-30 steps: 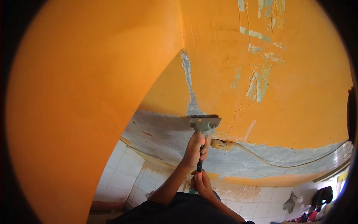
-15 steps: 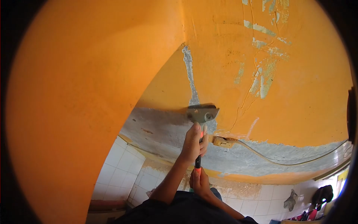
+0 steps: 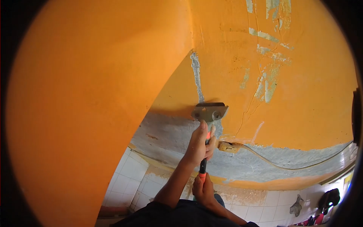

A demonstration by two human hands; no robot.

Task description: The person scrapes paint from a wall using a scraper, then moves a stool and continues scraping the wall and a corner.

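A long-handled scraper (image 3: 210,112) with a wide metal head and a black-and-orange handle is held in both hands, its blade edge against the orange wall (image 3: 302,94). My left hand (image 3: 200,145) is wrapped round the handle just below the head. Lower down, my right hand (image 3: 204,190) grips the orange end of the handle. Above the blade a narrow grey bare strip (image 3: 196,73) runs up to the wall corner. Below the head lies a broad band of bare grey plaster (image 3: 261,159).
A socket box (image 3: 229,147) with a cable (image 3: 272,162) is fixed right of the handle. An orange wall surface (image 3: 75,106) juts in close on the left. Cracks and peeled patches (image 3: 270,85) mark the upper right. White tiles (image 3: 264,206) and hanging dark items (image 3: 328,200) show below.
The scraper head has moved slightly up the wall, covering more of the grey strip's lower end. Both hands keep their hold, and the camera view has shifted a little.
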